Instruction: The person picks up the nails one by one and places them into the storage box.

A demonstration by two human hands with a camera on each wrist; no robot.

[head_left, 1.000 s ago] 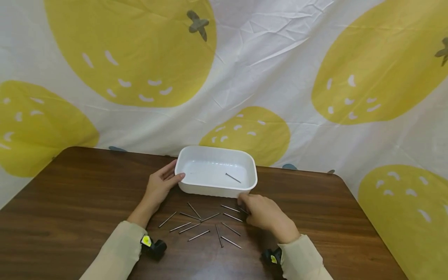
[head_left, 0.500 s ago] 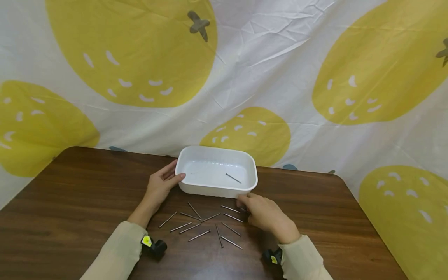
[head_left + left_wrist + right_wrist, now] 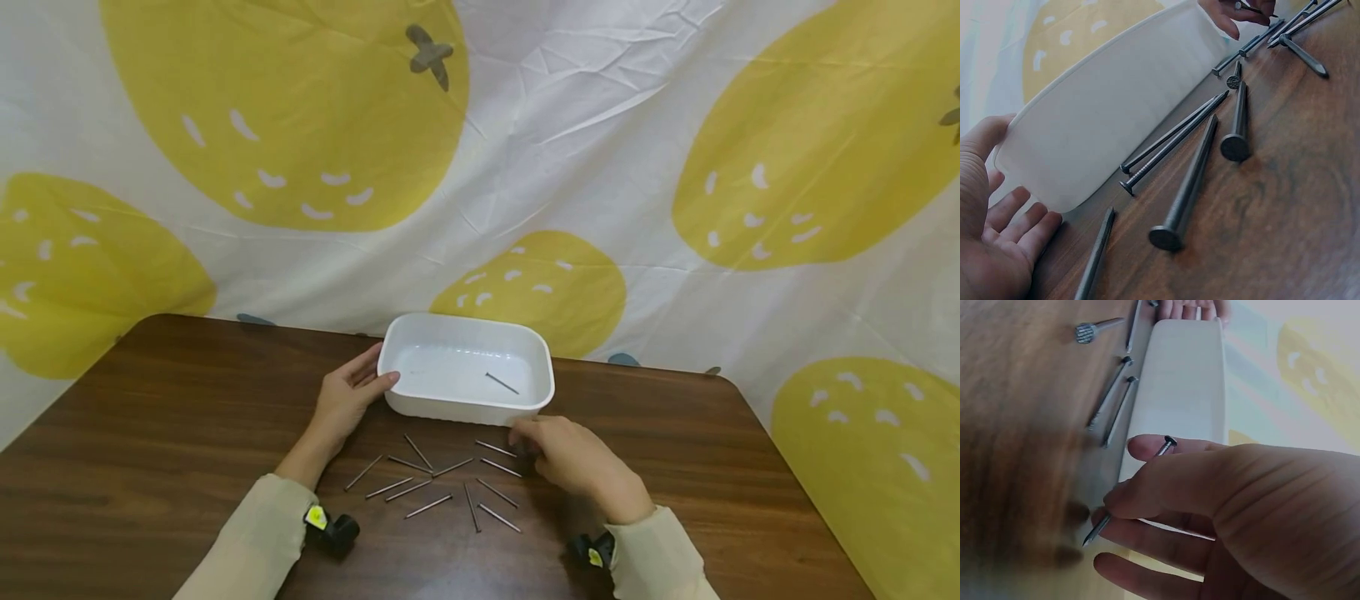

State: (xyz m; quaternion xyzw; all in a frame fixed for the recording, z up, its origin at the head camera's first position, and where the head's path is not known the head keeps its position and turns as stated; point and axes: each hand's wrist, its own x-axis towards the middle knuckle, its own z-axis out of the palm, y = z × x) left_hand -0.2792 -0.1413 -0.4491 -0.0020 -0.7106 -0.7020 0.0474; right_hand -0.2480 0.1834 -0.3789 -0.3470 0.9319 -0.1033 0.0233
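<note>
A white rectangular plastic tub [image 3: 457,409] stands near the back of the table, with one nail [image 3: 502,382] lying inside. My left hand [image 3: 339,410] holds the tub's left end, thumb at the rim and fingers around the lower corner, as the left wrist view shows. Just in front of the tub's right corner, my right hand [image 3: 577,458] pinches a steel nail [image 3: 1096,531] between thumb and fingers. That nail's head and point stick out in the right wrist view; its middle is covered. Several loose nails [image 3: 428,506] lie scattered on the table between my hands.
The dark wooden table [image 3: 187,433] has rounded back corners. Behind it hangs a white curtain [image 3: 570,167] with yellow fruit prints, close to the tub. Both wrists carry small black cameras [image 3: 341,535].
My right wrist has shifted slightly right, and the nail that showed beneath its fingers a second ago is hidden in the head view. Left hand and tub stay put.
</note>
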